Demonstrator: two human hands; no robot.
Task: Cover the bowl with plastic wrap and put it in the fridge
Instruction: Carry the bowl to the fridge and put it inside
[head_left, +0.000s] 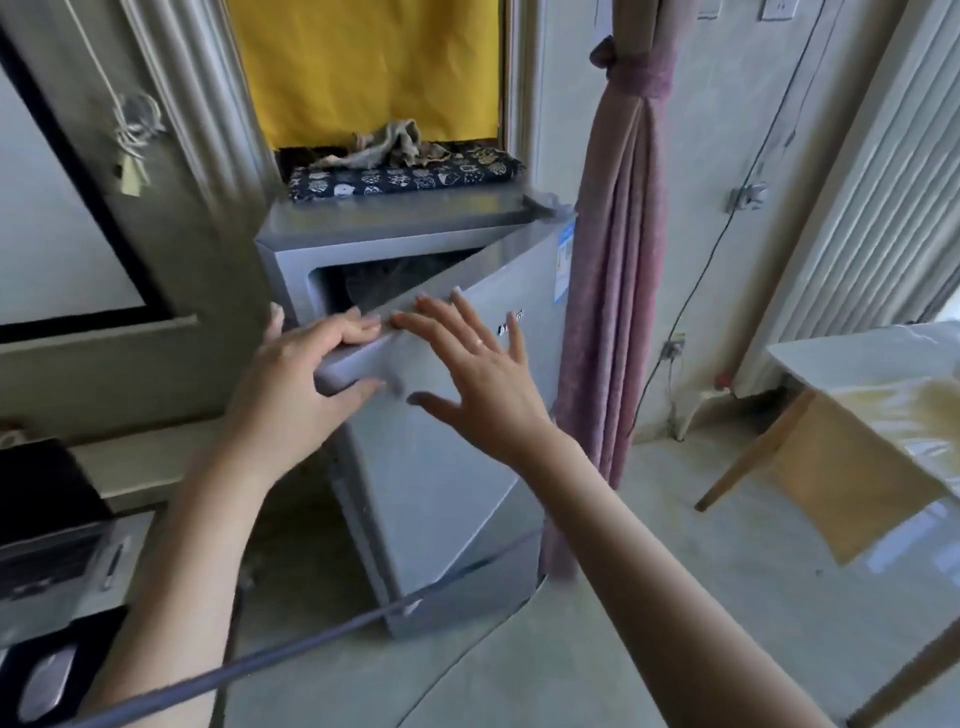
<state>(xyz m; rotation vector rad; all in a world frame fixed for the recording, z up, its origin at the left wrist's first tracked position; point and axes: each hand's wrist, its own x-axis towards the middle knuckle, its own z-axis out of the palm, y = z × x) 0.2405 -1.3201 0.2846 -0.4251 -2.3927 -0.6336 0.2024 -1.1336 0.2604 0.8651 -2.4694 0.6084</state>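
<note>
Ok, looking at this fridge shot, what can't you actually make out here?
- Head view: the fridge interior, hidden by the half-open fridge door; only a dark gap shows.
- The bowl: not visible anywhere.
- Left hand: fingertips hidden behind the door's edge.
- Door label: too small to read.
- Table: cut off by the right edge.

The small grey fridge stands on the floor against the wall, its door ajar, hinged at the right and swung partly out, with what may be the wrapped bowl dimly visible in the dark gap.
</note>
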